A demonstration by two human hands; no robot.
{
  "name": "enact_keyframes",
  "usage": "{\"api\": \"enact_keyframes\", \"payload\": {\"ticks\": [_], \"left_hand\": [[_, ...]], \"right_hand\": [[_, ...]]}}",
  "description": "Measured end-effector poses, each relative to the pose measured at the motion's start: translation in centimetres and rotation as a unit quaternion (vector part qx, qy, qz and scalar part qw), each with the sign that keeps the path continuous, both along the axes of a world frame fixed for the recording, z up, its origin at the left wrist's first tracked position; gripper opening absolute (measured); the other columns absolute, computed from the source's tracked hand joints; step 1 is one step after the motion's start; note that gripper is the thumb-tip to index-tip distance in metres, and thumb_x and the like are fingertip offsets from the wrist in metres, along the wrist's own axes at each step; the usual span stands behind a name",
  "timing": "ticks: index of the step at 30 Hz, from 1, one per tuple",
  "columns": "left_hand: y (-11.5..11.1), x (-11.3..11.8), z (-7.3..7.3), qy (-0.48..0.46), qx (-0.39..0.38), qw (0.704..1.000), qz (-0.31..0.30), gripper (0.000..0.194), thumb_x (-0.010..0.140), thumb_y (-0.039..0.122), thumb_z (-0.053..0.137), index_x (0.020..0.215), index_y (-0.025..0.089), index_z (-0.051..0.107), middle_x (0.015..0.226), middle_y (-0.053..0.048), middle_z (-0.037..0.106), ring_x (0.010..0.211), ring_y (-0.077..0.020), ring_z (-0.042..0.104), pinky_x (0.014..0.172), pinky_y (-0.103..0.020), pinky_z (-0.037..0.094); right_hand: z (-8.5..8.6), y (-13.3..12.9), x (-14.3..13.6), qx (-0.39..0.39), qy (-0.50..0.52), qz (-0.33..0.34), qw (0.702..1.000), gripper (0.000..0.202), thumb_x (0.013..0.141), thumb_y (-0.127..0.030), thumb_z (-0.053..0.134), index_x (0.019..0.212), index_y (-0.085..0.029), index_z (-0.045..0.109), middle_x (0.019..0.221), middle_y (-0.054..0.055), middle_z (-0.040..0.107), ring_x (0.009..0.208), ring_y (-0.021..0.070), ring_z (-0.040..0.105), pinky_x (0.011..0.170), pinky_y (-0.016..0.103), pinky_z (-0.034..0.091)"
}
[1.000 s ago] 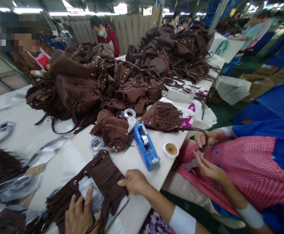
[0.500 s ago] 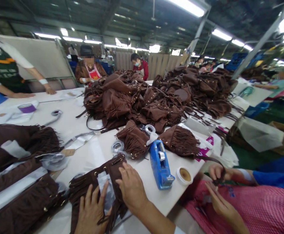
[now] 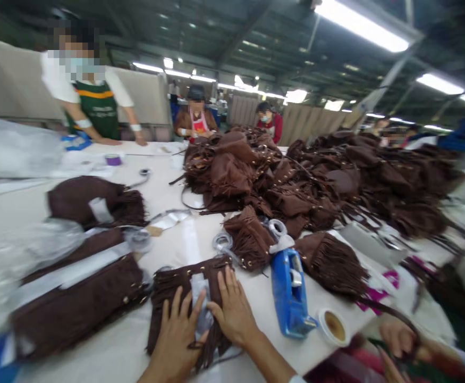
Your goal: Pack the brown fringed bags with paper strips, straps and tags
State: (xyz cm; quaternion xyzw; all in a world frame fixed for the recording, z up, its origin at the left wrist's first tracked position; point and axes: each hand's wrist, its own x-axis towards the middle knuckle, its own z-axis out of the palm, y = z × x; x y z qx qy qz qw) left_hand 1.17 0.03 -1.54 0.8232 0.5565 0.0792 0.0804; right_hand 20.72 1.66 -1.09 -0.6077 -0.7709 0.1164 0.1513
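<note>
A dark brown fringed bag (image 3: 168,287) with small metal eyelets lies flat on the table in front of me. Down its middle runs a strip of pale wrapping (image 3: 202,314). My left hand (image 3: 178,332) rests on the bag's left part, fingers spread, the index finger over the wrapping. On the right side of the same bag, my right hand (image 3: 234,308) lies flat with its fingers stretched out, thumb by the wrapping's edge. Right of it stands a blue tape dispenser (image 3: 290,300). Beyond the bag sits another small fringed bag (image 3: 250,239).
Left of me lie a long brown bag (image 3: 84,303) with a white strip and another brown bag (image 3: 81,199). Large piles of brown bags (image 3: 232,165) cover the far table. A tape roll (image 3: 335,327) is near the right edge, close to a co-worker's hand (image 3: 399,338).
The view has swung left, so things sit further right in it. Both my hands remain on the bag, and my right fingers now lie flatter, nearer the left hand.
</note>
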Motion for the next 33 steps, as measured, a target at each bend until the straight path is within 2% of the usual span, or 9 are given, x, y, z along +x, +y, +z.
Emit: {"api": "enact_keyframes", "payload": {"ticks": [4,7,9,12,15,20,26,29,33], "left_hand": [[-0.3,-0.3,2.0,-0.025,-0.061,0.998,0.001,0.085,0.083,0.044,0.059,0.154,0.036,0.013,0.157,-0.009,0.033,0.149,-0.0406,0.008,0.115,-0.068,0.008],[-0.5,-0.6,2.7,-0.051,-0.071,0.996,0.007,0.087,0.082,0.044,0.060,0.154,0.035,0.012,0.158,-0.010,0.032,0.148,-0.0424,0.007,0.114,-0.071,0.005],[-0.7,-0.7,2.9,-0.066,-0.071,0.995,0.005,0.088,0.081,0.042,0.060,0.155,0.033,0.012,0.157,-0.011,0.032,0.148,-0.0423,0.007,0.114,-0.071,0.004],[-1.0,-0.8,2.9,-0.080,-0.073,0.994,-0.006,0.092,0.076,0.032,0.060,0.155,0.029,0.013,0.161,-0.011,0.023,0.148,-0.0429,0.002,0.114,-0.071,0.001],[-0.9,-1.1,2.4,-0.086,-0.072,0.993,-0.020,0.095,0.073,0.027,0.058,0.155,0.026,0.011,0.164,-0.012,0.013,0.148,-0.0436,-0.001,0.114,-0.071,-0.001],[-1.3,-1.8,1.2,-0.137,-0.019,0.990,-0.004,0.094,0.078,0.039,0.058,0.156,0.019,0.010,0.160,-0.014,0.028,0.150,-0.0376,0.000,0.119,-0.063,0.000],[-2.5,-2.3,-0.1,-0.179,0.018,0.982,0.051,0.086,0.086,0.038,0.051,0.155,0.017,0.005,0.164,-0.009,0.009,0.150,-0.0341,-0.001,0.122,-0.057,0.005],[-2.4,-2.6,-0.3,-0.174,0.019,0.984,0.044,0.085,0.085,0.034,0.052,0.156,0.018,0.008,0.164,-0.008,0.006,0.150,-0.0352,0.003,0.122,-0.058,0.012],[-0.8,-2.9,0.7,-0.152,0.000,0.987,0.047,0.070,0.084,0.025,0.051,0.151,0.017,0.032,0.159,-0.008,0.028,0.147,-0.0320,0.025,0.118,-0.051,0.030]], "right_hand": [[-0.6,0.0,0.2,0.011,-0.019,-0.046,0.999,0.074,0.097,-0.058,0.037,0.154,-0.012,0.026,0.159,0.020,0.019,0.148,0.0341,0.017,0.114,0.059,0.027],[1.4,0.3,-0.8,0.075,-0.002,-0.063,0.995,0.071,0.099,-0.056,0.033,0.149,-0.006,0.036,0.154,0.024,0.031,0.146,0.0353,0.024,0.114,0.059,0.027],[3.3,0.5,-2.9,0.112,0.046,-0.016,0.992,0.063,0.101,-0.049,0.030,0.148,-0.008,0.037,0.155,0.020,0.033,0.146,0.0295,0.025,0.117,0.052,0.027],[4.8,1.2,-6.8,0.089,0.129,0.074,0.985,0.054,0.104,-0.040,0.025,0.149,-0.013,0.037,0.154,0.014,0.037,0.145,0.0208,0.030,0.118,0.043,0.030],[3.3,2.1,-8.9,0.052,0.170,0.085,0.980,0.053,0.104,-0.039,0.026,0.146,-0.012,0.042,0.150,0.015,0.044,0.142,0.0208,0.036,0.117,0.043,0.032],[-0.9,3.0,-7.6,0.062,0.180,0.096,0.977,0.048,0.103,-0.035,0.030,0.144,-0.015,0.045,0.149,0.012,0.046,0.142,0.0219,0.036,0.117,0.048,0.031],[-2.7,3.4,-7.2,0.093,0.142,0.100,0.980,0.046,0.101,-0.025,0.034,0.145,-0.018,0.045,0.149,0.011,0.045,0.141,0.0222,0.037,0.116,0.049,0.034],[-3.7,3.7,-7.1,0.115,0.106,0.108,0.982,0.046,0.099,-0.019,0.035,0.143,-0.020,0.048,0.150,0.010,0.044,0.141,0.0227,0.038,0.114,0.049,0.038],[-4.7,3.8,-6.8,0.139,0.093,0.109,0.980,0.050,0.097,-0.014,0.035,0.144,-0.024,0.047,0.150,0.008,0.045,0.141,0.0220,0.039,0.112,0.047,0.042]]}}
